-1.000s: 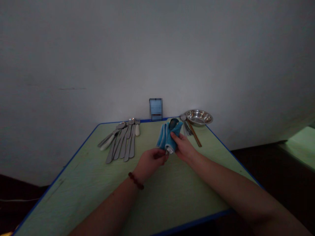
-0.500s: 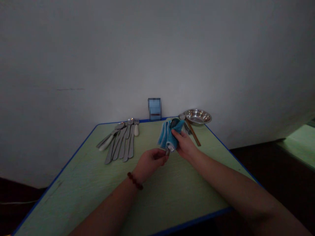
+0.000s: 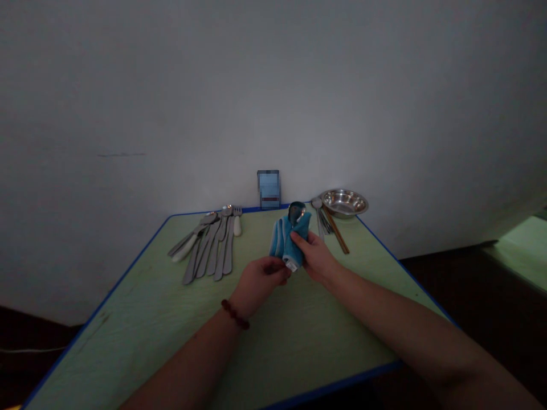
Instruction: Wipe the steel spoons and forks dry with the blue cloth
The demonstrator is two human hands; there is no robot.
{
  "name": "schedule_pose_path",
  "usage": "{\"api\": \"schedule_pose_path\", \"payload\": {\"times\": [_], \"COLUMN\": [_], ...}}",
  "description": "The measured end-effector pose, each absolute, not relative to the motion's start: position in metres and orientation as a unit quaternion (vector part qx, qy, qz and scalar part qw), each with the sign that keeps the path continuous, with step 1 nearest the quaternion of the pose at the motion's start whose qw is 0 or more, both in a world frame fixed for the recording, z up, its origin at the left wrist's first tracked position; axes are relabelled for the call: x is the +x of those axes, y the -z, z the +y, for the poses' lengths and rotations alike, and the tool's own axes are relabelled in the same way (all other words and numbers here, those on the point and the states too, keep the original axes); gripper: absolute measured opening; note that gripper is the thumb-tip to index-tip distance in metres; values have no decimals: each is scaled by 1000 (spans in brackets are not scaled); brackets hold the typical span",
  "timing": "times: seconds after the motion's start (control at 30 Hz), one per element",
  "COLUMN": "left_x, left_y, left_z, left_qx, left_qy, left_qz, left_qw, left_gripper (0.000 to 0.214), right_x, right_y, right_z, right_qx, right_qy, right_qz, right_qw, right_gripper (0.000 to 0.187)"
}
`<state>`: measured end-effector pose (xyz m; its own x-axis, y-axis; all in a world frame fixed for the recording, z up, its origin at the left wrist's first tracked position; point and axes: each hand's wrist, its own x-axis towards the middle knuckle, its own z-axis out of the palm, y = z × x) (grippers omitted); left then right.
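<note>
A blue and white striped cloth (image 3: 294,246) is wrapped around the handle of a metal spoon (image 3: 296,212), whose bowl sticks out at the top. My right hand (image 3: 317,256) is closed on the cloth, with its thumb pressed across the front. At the cloth's lower end, my left hand (image 3: 265,280) pinches the end of the spoon's handle, which its fingers and the cloth mostly hide. A dark red bead bracelet (image 3: 235,314) circles my left wrist.
Several metal spoons and a fork lie fanned as a cutlery group (image 3: 213,245) on the left of the green table (image 3: 299,341). Chopsticks (image 3: 337,230), another spoon (image 3: 317,204) and a steel bowl (image 3: 345,202) sit at the back right. A blurred screen (image 3: 269,189) leans against the wall.
My right hand and the cloth have slid a little down and left along the spoon, toward my left hand. More of the spoon's bowl shows now, and its handle end is covered.
</note>
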<state>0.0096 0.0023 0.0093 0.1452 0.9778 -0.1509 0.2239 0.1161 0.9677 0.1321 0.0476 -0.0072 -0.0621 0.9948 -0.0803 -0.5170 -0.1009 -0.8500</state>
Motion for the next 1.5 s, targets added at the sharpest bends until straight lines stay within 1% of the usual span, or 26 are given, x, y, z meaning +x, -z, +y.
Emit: {"api": "schedule_pose_path", "payload": {"times": [0.23, 0.43, 0.53, 0.6, 0.67, 0.83, 0.97, 1.07, 1.23, 1.5], "left_x": [10, 5, -1, -6, -10, -18, -19, -18, -16, -17], "left_y": [-13, -9, -7, -8, -11, -14, -13, -13, -14, -12], "left_z": [1, 3, 7, 11, 14, 20, 21, 21, 20, 22], "left_qx": [553, 565, 602, 604, 580, 502, 505, 510, 496, 505], "left_qy": [-387, -368, -335, -338, -370, -475, -497, -502, -514, -511], "left_qz": [532, 532, 536, 559, 581, 583, 563, 537, 507, 526], "left_qw": [511, 513, 488, 457, 435, 426, 426, 447, 481, 456], "left_gripper": [12, 19, 24, 29, 32, 38, 43, 46, 44, 38], "right_x": [132, 133, 133, 133, 133, 134, 134, 133, 133, 135], "right_y": [9, 12, 13, 15, 16, 18, 18, 17, 17, 15], "right_z": [47, 47, 46, 46, 46, 47, 44, 40, 38, 36], "right_qx": [-360, -368, -376, -376, -378, -392, -396, -395, -389, -408], "right_qy": [-640, -632, -619, -606, -596, -594, -589, -582, -573, -532], "right_qz": [-355, -372, -395, -415, -429, -451, -488, -513, -550, -604], "right_qw": [579, 572, 565, 564, 563, 538, 508, 492, 467, 430], "right_gripper": [23, 26, 25, 24, 25, 28, 30, 30, 32, 31]}}
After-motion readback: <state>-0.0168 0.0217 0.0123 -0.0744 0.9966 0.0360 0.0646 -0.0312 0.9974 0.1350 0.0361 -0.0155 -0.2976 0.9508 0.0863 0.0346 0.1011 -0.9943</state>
